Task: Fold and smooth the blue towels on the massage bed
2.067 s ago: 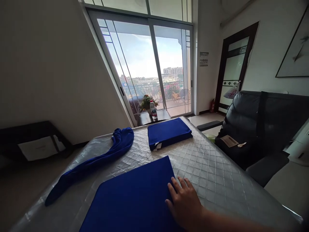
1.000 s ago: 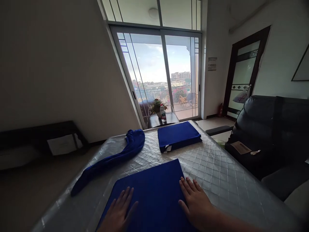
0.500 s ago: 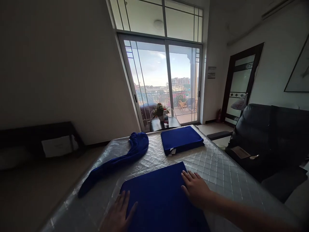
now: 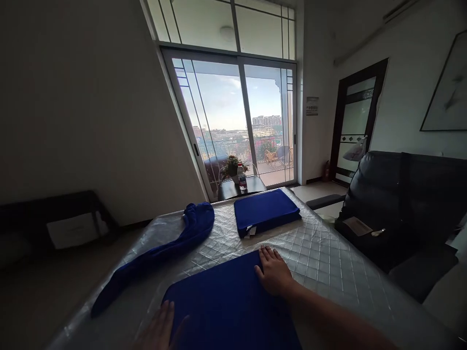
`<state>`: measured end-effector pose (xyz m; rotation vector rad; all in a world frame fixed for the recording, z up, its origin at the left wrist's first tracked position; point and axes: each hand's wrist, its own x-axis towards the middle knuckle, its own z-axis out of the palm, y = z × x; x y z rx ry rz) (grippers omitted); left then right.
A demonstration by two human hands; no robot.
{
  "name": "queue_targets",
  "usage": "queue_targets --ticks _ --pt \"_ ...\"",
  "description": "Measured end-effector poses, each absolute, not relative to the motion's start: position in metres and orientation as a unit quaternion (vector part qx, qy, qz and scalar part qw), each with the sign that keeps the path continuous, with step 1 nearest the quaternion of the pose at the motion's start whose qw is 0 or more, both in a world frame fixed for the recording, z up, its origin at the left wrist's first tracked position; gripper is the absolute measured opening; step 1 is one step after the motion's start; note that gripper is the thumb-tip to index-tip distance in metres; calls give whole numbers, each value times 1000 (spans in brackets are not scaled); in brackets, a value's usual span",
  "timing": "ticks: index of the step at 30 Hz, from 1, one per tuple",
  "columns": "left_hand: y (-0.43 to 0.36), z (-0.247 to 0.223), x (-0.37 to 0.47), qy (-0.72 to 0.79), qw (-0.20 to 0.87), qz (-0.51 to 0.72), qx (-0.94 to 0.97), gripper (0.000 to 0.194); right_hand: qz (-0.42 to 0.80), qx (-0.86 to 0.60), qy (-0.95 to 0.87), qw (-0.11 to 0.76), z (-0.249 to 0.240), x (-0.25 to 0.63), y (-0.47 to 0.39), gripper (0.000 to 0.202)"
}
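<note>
A flat, smooth dark blue piece of folded cloth (image 4: 222, 301) lies in front of me, its near part cut off by the bottom of the picture. My left hand (image 4: 158, 325) rests along its left edge, fingers stretched and thumb apart, slightly blurred. On the far right corner lies my right hand (image 4: 274, 273), palm down with the fingers flat. Neither hand grips anything. Beyond is a neatly folded blue cloth (image 4: 268, 209) with white tags (image 4: 250, 231) at its near left corner. A long, bunched blue cloth (image 4: 175, 245) stretches out on the left.
All the cloths lie on a bed-like surface with a shiny quilted cover (image 4: 310, 248). Past its far edge stands a small dark table (image 4: 242, 188) with a plant (image 4: 232, 166) and a bottle (image 4: 242, 178). A black recliner (image 4: 383, 204) is close on the right.
The view has turned slightly, so most things sit farther left. My right hand has slid a little toward the cloth's far corner. My left hand stays at the left edge.
</note>
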<state>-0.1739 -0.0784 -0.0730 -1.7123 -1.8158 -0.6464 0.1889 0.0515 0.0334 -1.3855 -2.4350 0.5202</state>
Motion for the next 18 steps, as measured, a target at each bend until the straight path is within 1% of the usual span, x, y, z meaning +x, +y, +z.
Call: queue_targets --ticks 1,3,4,6,9,12,15,18 --pt "-76 -66 -162 -688 255 -238 -637 63 184 -482 -844 148 33 189 53 75" --pt "-71 -44 -124 -716 153 -164 -661 60 191 -485 -840 153 31 188 55 75" --pt "-65 -30 -100 -727 99 -129 -667 61 194 -486 -838 157 31 187 56 75" --pt "-48 -1 -48 -711 35 -92 -696 65 192 -488 -835 167 29 187 57 75" --pt "-12 28 19 -653 1 -114 -749 66 176 -485 -840 170 25 189 57 73" --pt "21 33 53 -651 -38 -105 -751 70 170 -469 -853 156 21 190 60 71" --pt "32 22 48 -677 -56 -78 -730 70 180 -476 -848 149 18 188 63 70" --pt "21 10 7 -691 -17 -42 -721 61 187 -492 -836 156 20 186 64 74"
